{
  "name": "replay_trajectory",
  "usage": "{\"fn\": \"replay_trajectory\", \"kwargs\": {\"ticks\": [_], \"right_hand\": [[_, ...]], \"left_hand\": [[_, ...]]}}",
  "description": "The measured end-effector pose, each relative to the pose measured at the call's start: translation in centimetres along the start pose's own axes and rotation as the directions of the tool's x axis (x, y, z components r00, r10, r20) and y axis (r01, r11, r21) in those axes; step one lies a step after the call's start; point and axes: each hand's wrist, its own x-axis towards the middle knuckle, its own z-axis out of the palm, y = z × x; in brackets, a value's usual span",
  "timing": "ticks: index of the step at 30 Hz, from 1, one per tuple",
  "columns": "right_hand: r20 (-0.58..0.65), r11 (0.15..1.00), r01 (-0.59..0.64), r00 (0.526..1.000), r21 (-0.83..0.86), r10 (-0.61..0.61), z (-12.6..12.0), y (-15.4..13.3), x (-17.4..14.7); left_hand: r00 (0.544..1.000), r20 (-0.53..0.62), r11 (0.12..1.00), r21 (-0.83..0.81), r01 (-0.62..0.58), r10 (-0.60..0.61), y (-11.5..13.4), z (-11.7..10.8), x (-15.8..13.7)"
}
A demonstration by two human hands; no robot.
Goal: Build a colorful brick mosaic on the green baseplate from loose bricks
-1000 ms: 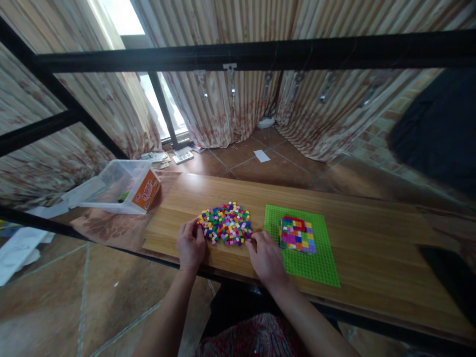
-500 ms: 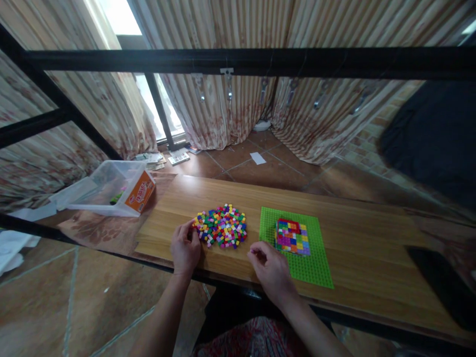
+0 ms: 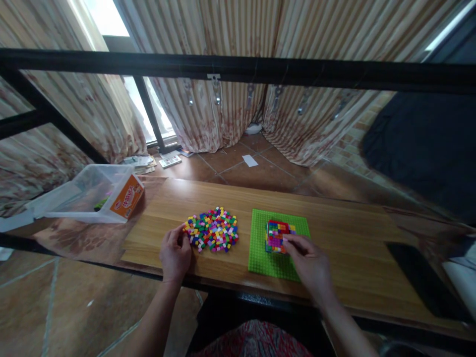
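Observation:
My right hand point(image 3: 310, 260) is over the stack of coloured toy bricks point(image 3: 275, 232), with thumb and forefinger pinched together at its top right. A small toy brick seems to be between those fingertips, mostly covered by them. The stack stands on a green studded baseplate point(image 3: 258, 253), and my hand hides part of both. At the left edge of a loose pile of small bricks point(image 3: 213, 230) rests my left hand point(image 3: 175, 255), its fingers curled closed. What those fingers hold, if anything, is hidden.
The wooden table point(image 3: 345, 248) carries a dark flat object point(image 3: 420, 280) at its right end. To the left sits a clear plastic bin point(image 3: 107, 186) with an orange label. A black metal rail point(image 3: 238, 69) crosses beyond the table, with striped curtains point(image 3: 201, 114) behind.
My right hand has moved right, from the baseplate's near left edge onto the brick stack. My left hand stays at the pile. The whole view has shifted slightly.

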Motion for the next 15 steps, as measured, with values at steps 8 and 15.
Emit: {"fn": "replay_trajectory", "kwargs": {"ticks": [8, 15], "right_hand": [[0.114, 0.967, 0.191, 0.978, -0.169, -0.173, 0.6, -0.8, 0.8], [0.161, 0.924, 0.268, 0.96, -0.274, -0.231, 1.3, -0.2, 1.4]], "left_hand": [[1.0, 0.001, 1.0, -0.006, -0.01, 0.01, -0.1, 0.0, 0.0], [1.0, 0.002, 1.0, -0.006, -0.002, 0.002, -0.1, 0.1, 0.0]]}}
